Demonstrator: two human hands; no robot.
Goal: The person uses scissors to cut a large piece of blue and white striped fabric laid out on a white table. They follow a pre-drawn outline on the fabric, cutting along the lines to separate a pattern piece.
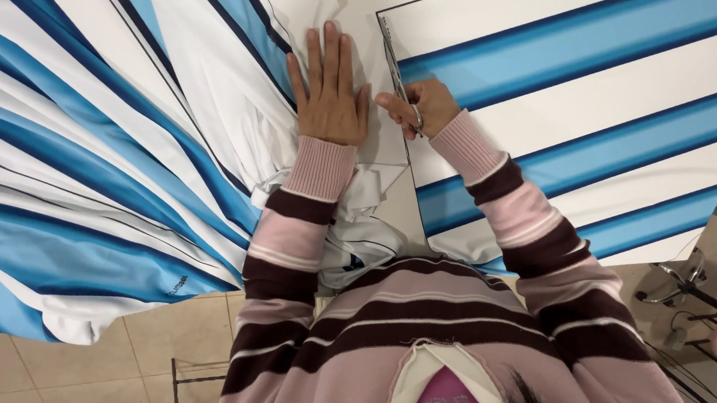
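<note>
Fabric: one blue-and-white striped fabric (583, 51) spread over the table, left part hanging off its near edge | Hands: two | left hand (330, 90) flat, fingers together, pressing the white cloth | right hand (419, 105) just beside it, closed on one pair of scissors (401, 85), blades apparently in the cloth's cut edge.
</note>
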